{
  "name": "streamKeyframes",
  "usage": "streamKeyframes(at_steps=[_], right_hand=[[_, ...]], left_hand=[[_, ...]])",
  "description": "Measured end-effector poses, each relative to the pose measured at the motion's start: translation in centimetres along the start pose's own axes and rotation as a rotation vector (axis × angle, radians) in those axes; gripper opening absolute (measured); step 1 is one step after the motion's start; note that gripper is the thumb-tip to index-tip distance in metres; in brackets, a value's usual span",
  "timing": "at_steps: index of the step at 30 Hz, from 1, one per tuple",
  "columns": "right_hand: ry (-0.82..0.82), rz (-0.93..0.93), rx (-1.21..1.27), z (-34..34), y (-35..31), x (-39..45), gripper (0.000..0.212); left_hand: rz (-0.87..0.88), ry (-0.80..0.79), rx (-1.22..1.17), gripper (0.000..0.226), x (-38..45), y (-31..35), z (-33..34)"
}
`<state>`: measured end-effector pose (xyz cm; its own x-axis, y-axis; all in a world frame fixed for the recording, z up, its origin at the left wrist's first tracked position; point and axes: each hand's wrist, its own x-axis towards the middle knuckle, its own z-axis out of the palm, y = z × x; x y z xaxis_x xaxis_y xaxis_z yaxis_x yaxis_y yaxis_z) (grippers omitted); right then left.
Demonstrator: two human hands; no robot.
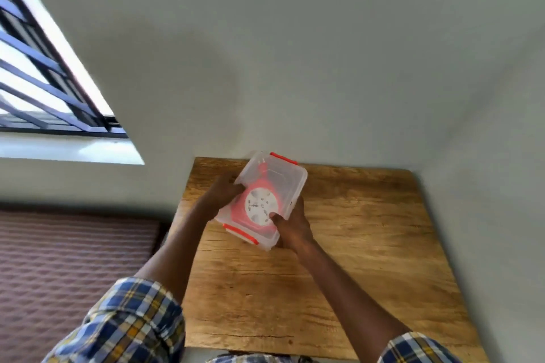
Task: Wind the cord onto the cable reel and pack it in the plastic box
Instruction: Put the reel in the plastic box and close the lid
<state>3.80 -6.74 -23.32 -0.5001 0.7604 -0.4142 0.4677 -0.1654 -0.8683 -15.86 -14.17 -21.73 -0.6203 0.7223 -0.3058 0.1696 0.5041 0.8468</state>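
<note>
A clear plastic box (287,178) with orange-red clips at both short ends is held tilted above the far part of the wooden table (354,244). Its lid is on. Through the lid I see the cable reel (261,206), with an orange-red frame and a round white socket face. My left hand (222,193) grips the box's left long side, fingers curled over the lid edge. My right hand (290,225) grips the near right side, thumb on the lid. The cord cannot be made out.
The table stands against a pale wall at its far edge. A barred window (44,82) is at the upper left. A ribbed reddish-brown mat or mattress (73,259) lies to the left of the table.
</note>
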Motion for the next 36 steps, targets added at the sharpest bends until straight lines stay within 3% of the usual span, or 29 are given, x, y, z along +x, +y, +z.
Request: streamKeyframes(at_steps=[8,14,25,28,30,33,36], right_hand=[[-0.141,-0.038,-0.098,8.6,-4.4,4.3,0.072],[-0.162,-0.113,-0.146,11.9,-6.5,8.1,0.058],[-0.135,-0.113,-0.203,12.4,-6.5,8.3,0.057],[-0.117,-0.181,-0.408,11.4,-6.1,7.1,0.055],[-0.081,-0.260,-0.533,10.1,-5.8,6.2,0.053],[0.048,-0.445,-0.694,6.9,-6.3,5.4,0.036],[0.265,-0.620,-0.894,2.2,-7.5,4.6,0.045]], left_hand=[[0.026,0.133,-0.303,0.047,-1.9,-6.9,-6.9],[0.095,0.209,-0.307,0.045,-0.7,-7.9,-8.9],[0.044,0.222,-0.243,0.050,-0.3,-8.0,-9.1],[-0.013,0.241,-0.120,0.050,-0.6,-7.7,-9.1],[-0.046,0.343,0.130,0.052,-0.8,-7.6,-8.8],[0.109,0.561,0.460,0.050,-1.8,-5.5,-7.5],[0.279,0.532,0.607,0.052,-2.6,-0.8,-4.8]])
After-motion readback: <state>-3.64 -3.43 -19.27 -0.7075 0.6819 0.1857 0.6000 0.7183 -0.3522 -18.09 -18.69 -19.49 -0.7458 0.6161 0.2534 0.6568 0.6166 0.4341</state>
